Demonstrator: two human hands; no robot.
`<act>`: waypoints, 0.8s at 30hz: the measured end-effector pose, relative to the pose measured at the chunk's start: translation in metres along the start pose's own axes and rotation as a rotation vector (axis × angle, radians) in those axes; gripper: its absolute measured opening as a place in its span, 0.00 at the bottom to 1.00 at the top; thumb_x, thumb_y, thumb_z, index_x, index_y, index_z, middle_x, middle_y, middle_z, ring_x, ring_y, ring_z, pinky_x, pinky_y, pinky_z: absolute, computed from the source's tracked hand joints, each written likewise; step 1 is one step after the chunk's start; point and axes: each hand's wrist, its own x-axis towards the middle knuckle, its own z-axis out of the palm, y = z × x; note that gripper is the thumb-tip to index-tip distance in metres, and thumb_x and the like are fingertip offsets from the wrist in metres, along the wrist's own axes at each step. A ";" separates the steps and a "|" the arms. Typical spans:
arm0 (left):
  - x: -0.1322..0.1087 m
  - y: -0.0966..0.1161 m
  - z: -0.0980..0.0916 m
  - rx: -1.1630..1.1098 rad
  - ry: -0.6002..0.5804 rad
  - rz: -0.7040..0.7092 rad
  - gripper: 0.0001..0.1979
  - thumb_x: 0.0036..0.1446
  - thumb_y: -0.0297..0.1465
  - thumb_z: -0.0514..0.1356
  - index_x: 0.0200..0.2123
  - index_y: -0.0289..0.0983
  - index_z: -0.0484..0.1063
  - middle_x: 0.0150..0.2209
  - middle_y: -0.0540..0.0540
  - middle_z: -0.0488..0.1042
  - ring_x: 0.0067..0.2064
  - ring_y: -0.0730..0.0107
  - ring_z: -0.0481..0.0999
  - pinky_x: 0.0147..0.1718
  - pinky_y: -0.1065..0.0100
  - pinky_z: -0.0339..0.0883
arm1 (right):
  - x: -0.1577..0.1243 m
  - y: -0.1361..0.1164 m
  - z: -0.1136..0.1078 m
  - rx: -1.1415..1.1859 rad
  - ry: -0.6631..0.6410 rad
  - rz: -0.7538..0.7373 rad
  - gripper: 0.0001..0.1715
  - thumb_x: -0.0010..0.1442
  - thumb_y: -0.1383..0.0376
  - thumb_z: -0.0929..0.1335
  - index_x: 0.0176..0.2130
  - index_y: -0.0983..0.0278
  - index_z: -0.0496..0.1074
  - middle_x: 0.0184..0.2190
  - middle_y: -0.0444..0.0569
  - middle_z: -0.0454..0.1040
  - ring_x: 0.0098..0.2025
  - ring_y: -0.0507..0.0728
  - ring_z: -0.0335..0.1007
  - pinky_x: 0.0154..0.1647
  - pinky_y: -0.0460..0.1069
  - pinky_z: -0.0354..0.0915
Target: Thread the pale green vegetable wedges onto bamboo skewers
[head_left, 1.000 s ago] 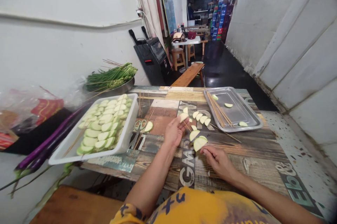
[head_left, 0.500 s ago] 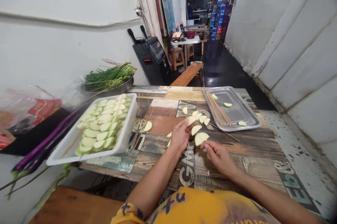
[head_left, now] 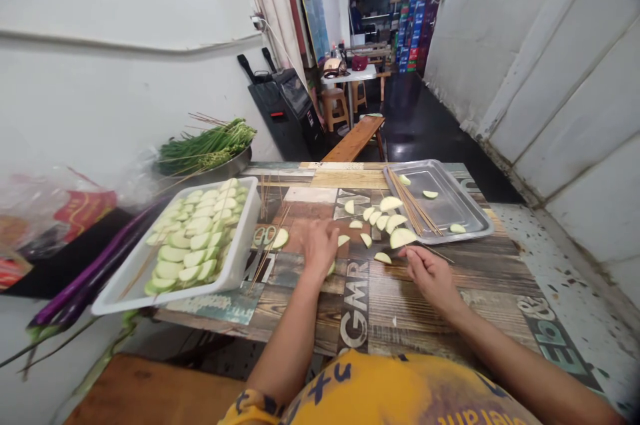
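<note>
My right hand point(head_left: 431, 276) pinches the near end of a thin bamboo skewer. Three pale green eggplant slices point(head_left: 396, 220) are threaded on it, and it points toward the metal tray point(head_left: 450, 212). My left hand point(head_left: 319, 246) rests knuckles-up on the patterned table point(head_left: 400, 305). Its fingers bend down beside a loose slice point(head_left: 343, 239), and their tips are hidden. Another slice point(head_left: 331, 269) peeks out from under its palm. More loose slices point(head_left: 371, 214) lie just beyond both hands.
A white tub point(head_left: 235, 258) full of slices stands at the left, with bare skewers point(head_left: 273, 238) beside it. The tray holds a bundle of skewers point(head_left: 415, 206) and a few slices. Purple eggplants point(head_left: 90, 278) and a bowl of greens point(head_left: 210, 145) lie further left. A bench point(head_left: 355, 140) stands beyond the table.
My right hand has swung the loaded skewer to the right, toward the tray. My left hand let go of its slice and dropped left onto the table.
</note>
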 end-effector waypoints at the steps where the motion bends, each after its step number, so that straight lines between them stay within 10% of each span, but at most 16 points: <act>1: -0.001 -0.001 -0.001 0.099 -0.047 0.009 0.10 0.45 0.33 0.62 0.33 0.38 0.75 0.39 0.39 0.72 0.49 0.53 0.66 0.53 0.53 0.50 | 0.001 0.000 -0.001 0.002 0.009 0.001 0.21 0.60 0.52 0.59 0.34 0.67 0.68 0.14 0.38 0.55 0.17 0.49 0.51 0.19 0.44 0.50; 7: -0.008 0.004 0.003 0.325 -0.191 0.030 0.04 0.44 0.31 0.61 0.26 0.37 0.70 0.31 0.42 0.72 0.40 0.57 0.68 0.47 0.54 0.53 | 0.000 0.002 0.001 0.000 -0.011 0.014 0.21 0.59 0.52 0.59 0.34 0.67 0.68 0.15 0.39 0.55 0.17 0.49 0.51 0.19 0.44 0.50; 12: -0.006 0.007 0.003 0.142 -0.269 0.061 0.05 0.49 0.30 0.56 0.30 0.38 0.71 0.29 0.46 0.72 0.33 0.65 0.69 0.37 0.66 0.59 | -0.001 0.001 0.002 0.023 -0.050 0.019 0.20 0.59 0.53 0.59 0.34 0.67 0.68 0.14 0.38 0.55 0.17 0.48 0.50 0.18 0.44 0.48; 24: -0.001 -0.002 0.015 -0.151 -0.299 0.095 0.07 0.47 0.30 0.59 0.30 0.40 0.77 0.35 0.44 0.76 0.40 0.58 0.71 0.46 0.61 0.59 | -0.003 0.008 0.006 -0.089 -0.087 -0.067 0.18 0.60 0.56 0.59 0.33 0.67 0.69 0.15 0.40 0.56 0.17 0.49 0.51 0.18 0.43 0.49</act>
